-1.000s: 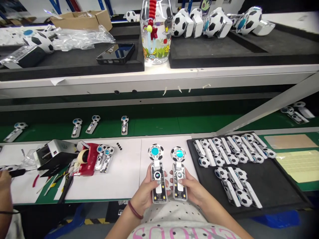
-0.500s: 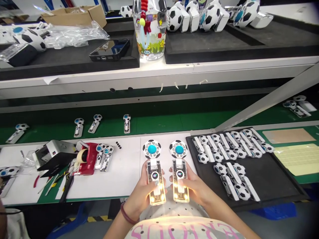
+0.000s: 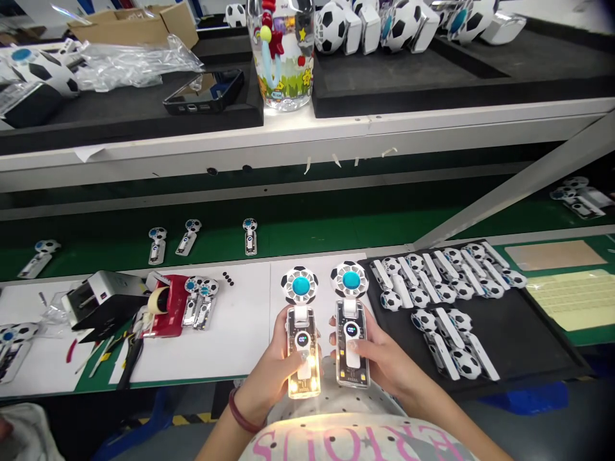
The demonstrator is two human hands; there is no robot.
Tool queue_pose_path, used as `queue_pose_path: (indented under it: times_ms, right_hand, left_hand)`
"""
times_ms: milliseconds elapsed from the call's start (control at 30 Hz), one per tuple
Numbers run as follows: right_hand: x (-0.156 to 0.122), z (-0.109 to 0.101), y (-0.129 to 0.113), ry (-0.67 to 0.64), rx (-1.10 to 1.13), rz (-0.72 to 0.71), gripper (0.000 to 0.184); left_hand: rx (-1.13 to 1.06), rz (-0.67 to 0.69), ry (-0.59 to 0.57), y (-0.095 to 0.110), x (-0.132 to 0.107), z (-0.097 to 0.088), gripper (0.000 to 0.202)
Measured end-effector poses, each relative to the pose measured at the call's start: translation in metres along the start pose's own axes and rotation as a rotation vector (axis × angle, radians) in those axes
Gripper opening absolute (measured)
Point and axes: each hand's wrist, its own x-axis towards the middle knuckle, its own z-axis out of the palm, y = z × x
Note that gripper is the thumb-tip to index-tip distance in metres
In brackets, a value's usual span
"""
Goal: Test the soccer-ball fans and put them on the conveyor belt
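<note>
Head camera looks down on a work bench, where the person holds two small handheld fans, one in each hand, close in front of the body. The left hand (image 3: pixel 275 371) is closed around the clear handle of the left fan (image 3: pixel 302 336), thumb on the front; the lower end of this handle glows with a warm light and its small display is lit. The right hand (image 3: pixel 380 360) grips the right fan (image 3: pixel 352 336) in the same way — its display is lit too, but its lower end is dark. Both fans stand upright side by side, football-patterned heads pointing away, probably so that both displays can be read at one look. They hover over the near edge of the white mat (image 3: pixel 240 326). Just to the right lies a black tray (image 3: pixel 528 349) with many more fans (image 3: pixel 435 301) in rows — within easy reach of the right hand. Behind the mat, on the green belt (image 3: pixel 336 240), a few single fans (image 3: pixel 250 235) lie well apart.
</note>
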Motion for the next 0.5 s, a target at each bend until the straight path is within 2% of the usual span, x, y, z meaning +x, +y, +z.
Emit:
queue_pose_path:
  times_ms: [167, 300, 500]
  right_hand:
    - [-0.0005, 0.0006, -0.0010, 0.004, -0.008, -0.015, 0.061]
    - [-0.0005, -0.0010, 0.0018, 0.013, 0.019, -0.023, 0.059]
    - [-0.0016, -0.0021, 0.0037, -0.008, 0.019, -0.026, 0.068]
  left_hand:
    - [0.003, 0.026, 0.026, -0.0012, 0.0011, -0.0013, 0.070]
    - [-0.037, 0.033, 0.014, -0.0014, 0.0022, -0.0014, 0.064]
    - [-0.064, 0.053, -0.028, -0.0021, 0.0019, -0.0028, 0.067]
